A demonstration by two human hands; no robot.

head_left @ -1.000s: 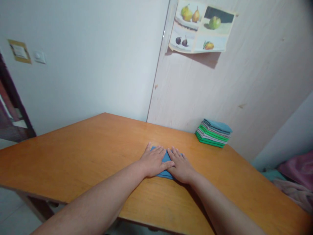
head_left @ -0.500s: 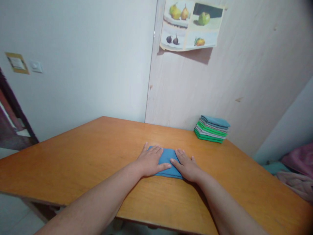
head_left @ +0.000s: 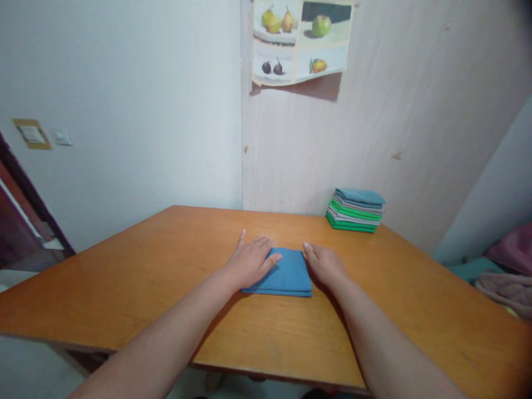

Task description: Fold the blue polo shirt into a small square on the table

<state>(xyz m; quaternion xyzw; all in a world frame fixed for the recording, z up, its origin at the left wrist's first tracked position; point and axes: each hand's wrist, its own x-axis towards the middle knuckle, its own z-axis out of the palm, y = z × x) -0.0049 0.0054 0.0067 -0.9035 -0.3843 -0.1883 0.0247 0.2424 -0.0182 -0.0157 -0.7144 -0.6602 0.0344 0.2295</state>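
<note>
A folded blue cloth (head_left: 288,272) lies flat near the middle of the orange wooden table (head_left: 145,277). My left hand (head_left: 249,259) rests palm down on the cloth's left part, fingers stretched out. At the cloth's right edge my right hand (head_left: 326,263) lies flat on the table, fingers extended and touching the cloth's side. Neither hand grips anything.
A stack of folded cloths (head_left: 354,210), green, grey and blue, stands at the table's far right by the pale wooden panel. A fruit poster (head_left: 299,41) hangs above. Pink and grey fabric (head_left: 505,266) lies off the table's right. A doorway opens on the left.
My hands have slid apart over the blue cloth: the left toward its left side, the right off to its right edge. The view has shifted, moving the scene leftward.
</note>
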